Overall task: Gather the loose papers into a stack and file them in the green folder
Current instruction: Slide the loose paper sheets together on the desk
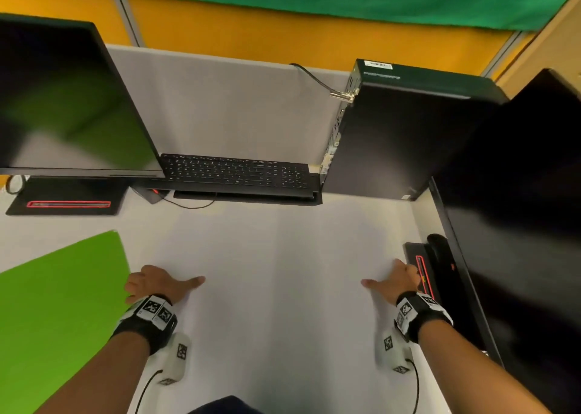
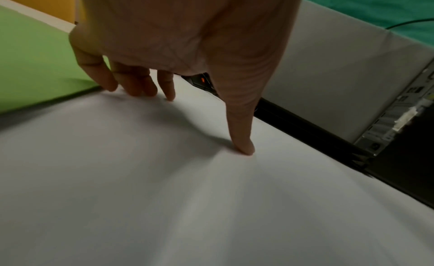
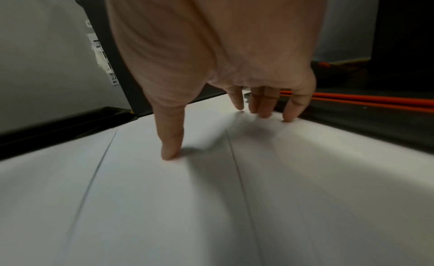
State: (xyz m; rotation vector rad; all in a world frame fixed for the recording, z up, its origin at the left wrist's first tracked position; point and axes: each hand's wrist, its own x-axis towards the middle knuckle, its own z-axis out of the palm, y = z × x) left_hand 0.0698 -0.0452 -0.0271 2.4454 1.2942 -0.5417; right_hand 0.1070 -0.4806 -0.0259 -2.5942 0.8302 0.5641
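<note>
Gathering is the step in hand, judging by how both hands bear on the spread papers (image 1: 283,272) from opposite ends. The papers lie flat on the worktop (image 1: 47,240), in front of the keyboard (image 1: 235,174). In the right wrist view at least two thin edge lines show where sheets overlap, so they are not yet one squared stack.

The left hand (image 1: 157,283) rests on the papers' left end, its grip apart: fingers (image 2: 140,84) straight with tips down at the sheet's edge, thumb stretched inward and pressing the surface. The right hand (image 1: 397,280) mirrors it at the right end, grip likewise apart, fingertips (image 3: 265,105) on the edge and thumb planted on the sheet. Neither hand clasps anything.

The folder (image 1: 59,303) lies just left of the papers, beside the left hand; whether it touches them I cannot tell. It looks closed, or shows only one flat face.

The next move likely calls for sliding both hands toward each other so the sheets ride over one another, then pinching the edges to lift and square them.

The papers are thin, matte white and limp, with faint ripples under the thumbs; they should slide easily but buckle if pushed hard. The folder is smooth bright green card, flat and stiffer. The worktop is pale and smooth.
</note>
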